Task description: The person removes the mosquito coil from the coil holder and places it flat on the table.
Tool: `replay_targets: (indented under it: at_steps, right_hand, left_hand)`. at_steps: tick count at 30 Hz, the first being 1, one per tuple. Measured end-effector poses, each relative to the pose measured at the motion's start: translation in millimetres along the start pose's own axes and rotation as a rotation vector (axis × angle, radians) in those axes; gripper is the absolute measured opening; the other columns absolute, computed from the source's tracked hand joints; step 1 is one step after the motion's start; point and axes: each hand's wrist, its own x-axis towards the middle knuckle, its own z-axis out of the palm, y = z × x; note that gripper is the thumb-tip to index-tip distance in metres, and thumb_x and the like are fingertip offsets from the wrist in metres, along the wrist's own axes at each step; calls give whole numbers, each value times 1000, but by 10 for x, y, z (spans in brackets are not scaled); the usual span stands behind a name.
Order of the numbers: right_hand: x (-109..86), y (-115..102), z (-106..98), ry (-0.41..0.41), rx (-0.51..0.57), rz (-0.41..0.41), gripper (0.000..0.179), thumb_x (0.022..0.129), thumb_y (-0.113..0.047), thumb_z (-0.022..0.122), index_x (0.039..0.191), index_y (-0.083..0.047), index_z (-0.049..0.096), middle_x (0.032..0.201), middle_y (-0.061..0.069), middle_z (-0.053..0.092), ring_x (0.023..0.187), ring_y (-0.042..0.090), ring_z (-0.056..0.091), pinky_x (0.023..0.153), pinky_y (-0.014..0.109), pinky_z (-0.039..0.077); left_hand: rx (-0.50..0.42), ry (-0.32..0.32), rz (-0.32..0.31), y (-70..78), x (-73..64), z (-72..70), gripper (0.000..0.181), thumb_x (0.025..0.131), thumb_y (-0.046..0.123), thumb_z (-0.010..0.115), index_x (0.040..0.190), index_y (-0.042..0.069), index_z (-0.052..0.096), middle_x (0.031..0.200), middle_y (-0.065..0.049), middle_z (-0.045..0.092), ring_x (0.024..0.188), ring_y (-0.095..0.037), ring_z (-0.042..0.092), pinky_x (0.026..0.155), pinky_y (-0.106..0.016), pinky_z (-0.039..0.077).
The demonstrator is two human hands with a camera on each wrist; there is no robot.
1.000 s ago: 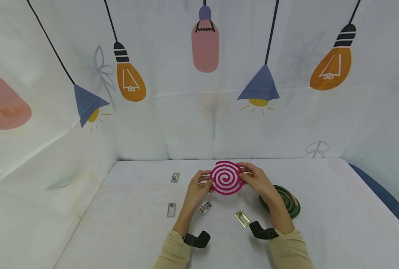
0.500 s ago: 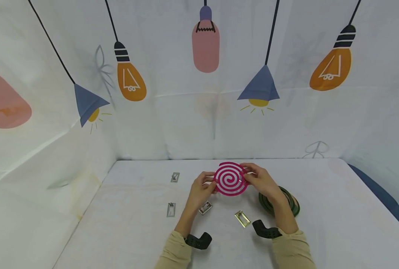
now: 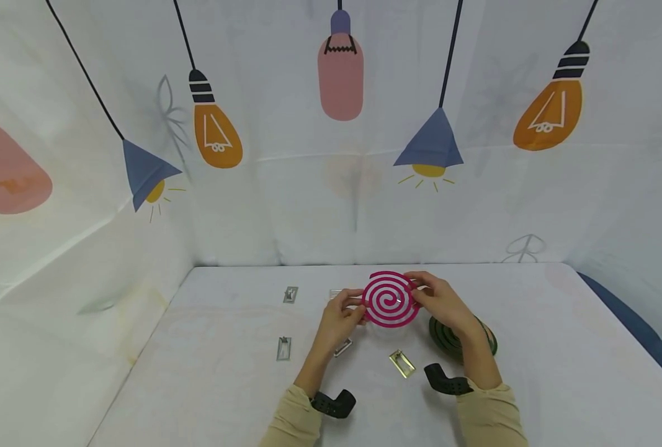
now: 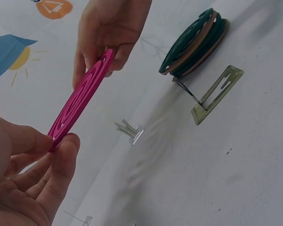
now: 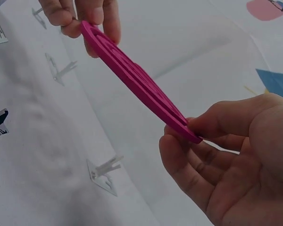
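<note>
A pink mosquito coil (image 3: 388,300) is held up above the table between both hands. My left hand (image 3: 339,316) pinches its left edge between thumb and fingers. On the opposite edge, my right hand (image 3: 442,304) pinches it the same way. Seen from the right wrist, the coil (image 5: 132,84) is tilted and nearly edge-on. Under the right forearm lies a stack of green mosquito coils (image 3: 445,338), with brown layers showing in the left wrist view. A gold metal coil stand (image 3: 402,364) lies in front of the hands, and a silver stand (image 3: 343,347) is partly hidden by the left wrist.
Two silver stands, a far one (image 3: 290,294) and a nearer one (image 3: 283,349), lie on the left of the white table (image 3: 196,385). Another stand (image 3: 335,292) shows behind the left hand. A white printed cloth wall (image 3: 308,205) rises behind the table.
Both hands have shifted slightly right and nearer with the pink coil. The left arm now covers more of the middle silver stand, and another stand behind the hand has come into view.
</note>
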Motion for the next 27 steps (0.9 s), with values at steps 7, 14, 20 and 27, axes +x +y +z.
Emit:
replay_targets:
  at_steps: [7,14,20,27]
  right_hand:
    - [-39,44,-79,-11,4,-26,38,94,-8,50,133,-4,49,116,21,57,93,22,65,76,22,52]
    - [-82,51,-137,-32,36,-33,38,95,-8,52,133,-4,48,116,21,56,94,22,64,75,22,53]
    - [-123,57,-169,-48,18,-21,39,95,-8,51,133,-3,47,119,22,55,94,24,63,73,24,54]
    - [-151,78,-221,-64,2,-27,39,96,-9,52,133,-2,46,121,22,56,98,27,62,72,25,54]
  left_hand:
    - [-24,0,-9,-185,62,76,34,92,7,58,125,2,53,112,-21,65,76,-22,70,75,-45,56]
    - [-22,-5,-39,-125,45,124,33,90,3,58,123,2,55,112,-19,62,74,-20,69,75,-45,56]
    - [-32,-17,-54,65,-45,150,33,89,-1,57,122,-3,54,110,-22,60,74,-24,69,77,-48,55]
    - [-60,-44,-22,117,-74,191,33,89,-4,55,122,-8,52,111,-28,58,78,-38,68,78,-53,53]
